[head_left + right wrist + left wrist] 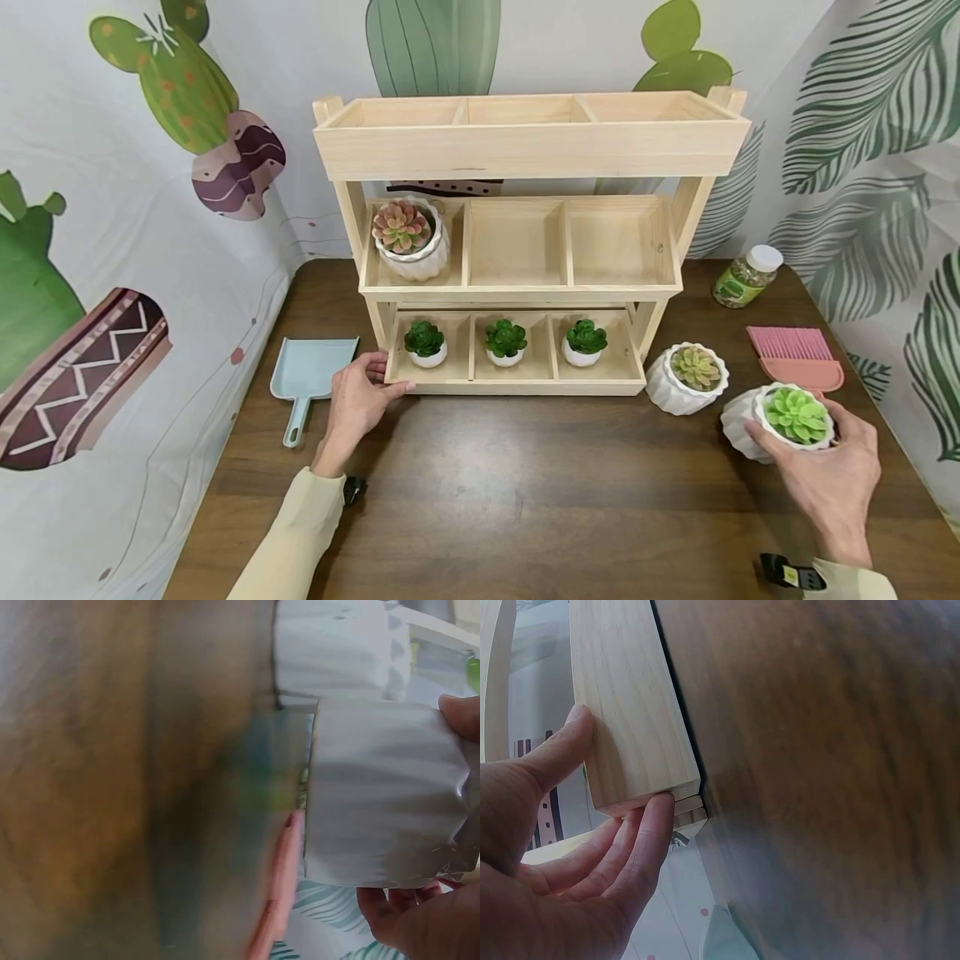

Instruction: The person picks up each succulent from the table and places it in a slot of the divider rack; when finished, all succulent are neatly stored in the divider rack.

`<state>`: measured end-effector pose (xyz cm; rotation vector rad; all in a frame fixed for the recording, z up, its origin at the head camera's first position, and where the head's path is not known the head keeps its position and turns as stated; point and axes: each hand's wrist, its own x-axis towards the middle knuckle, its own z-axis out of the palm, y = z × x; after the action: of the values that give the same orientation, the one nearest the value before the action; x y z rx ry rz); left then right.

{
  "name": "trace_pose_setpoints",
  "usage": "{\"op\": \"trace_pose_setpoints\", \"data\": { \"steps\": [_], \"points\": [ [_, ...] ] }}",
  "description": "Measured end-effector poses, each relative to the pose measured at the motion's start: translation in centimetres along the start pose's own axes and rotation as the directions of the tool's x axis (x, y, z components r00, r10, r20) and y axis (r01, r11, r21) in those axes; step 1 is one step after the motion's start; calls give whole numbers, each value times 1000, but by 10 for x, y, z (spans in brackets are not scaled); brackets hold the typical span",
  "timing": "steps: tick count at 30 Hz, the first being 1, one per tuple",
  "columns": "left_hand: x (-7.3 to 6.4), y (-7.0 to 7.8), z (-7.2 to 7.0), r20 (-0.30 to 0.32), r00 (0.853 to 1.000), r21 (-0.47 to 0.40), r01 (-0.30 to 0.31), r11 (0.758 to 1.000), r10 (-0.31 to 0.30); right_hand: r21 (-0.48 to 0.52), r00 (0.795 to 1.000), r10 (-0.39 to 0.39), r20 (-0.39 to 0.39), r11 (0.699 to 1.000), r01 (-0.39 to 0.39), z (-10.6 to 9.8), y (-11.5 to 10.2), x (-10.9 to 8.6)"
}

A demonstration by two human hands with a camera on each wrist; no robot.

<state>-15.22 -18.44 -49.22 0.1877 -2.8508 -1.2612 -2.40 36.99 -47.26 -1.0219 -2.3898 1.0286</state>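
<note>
My right hand (836, 475) grips a white ribbed pot (386, 795) holding a bright green succulent (797, 415), thumb on one side and fingers on the other. In the right wrist view its base appears slightly off the table. Just left of it stands a similar white pot (678, 392) with a yellowish-green succulent. At the lower left corner of the wooden three-tier plant shelf (517, 388), my left hand (360, 400) holds the bottom tier; the left wrist view shows the thumb (574, 735) on its upper edge and fingers (649, 840) against its end.
Small dark-green potted plants (506, 340) occupy the bottom tier's three compartments. A reddish succulent pot (412, 242) sits in the middle tier's left compartment. Around the shelf lie a blue dustpan (311, 371), a pink brush (798, 358) and a white-capped jar (746, 279).
</note>
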Motion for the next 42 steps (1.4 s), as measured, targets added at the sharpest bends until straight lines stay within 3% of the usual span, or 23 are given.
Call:
{"op": "trace_pose_setpoints", "data": {
  "steps": [13, 24, 35, 42],
  "points": [
    [0, 1, 1, 2, 1000, 0, 4, 1000, -4, 45, 989, -127, -72, 990, 131, -22, -37, -18],
    [0, -1, 0, 0, 1000, 6, 8, 1000, -8, 130, 960, -268, -85, 952, 277, -31, -84, -30],
    [0, -2, 0, -4, 1000, 4, 5, 1000, -5, 203, 911, -410, -49, 889, 411, -26, -137, -42],
    [0, -2, 0, -4, 1000, 9, 1, 1000, -1, 269, 847, -531, -36, 811, 520, -16, -170, -45]
  ]
}}
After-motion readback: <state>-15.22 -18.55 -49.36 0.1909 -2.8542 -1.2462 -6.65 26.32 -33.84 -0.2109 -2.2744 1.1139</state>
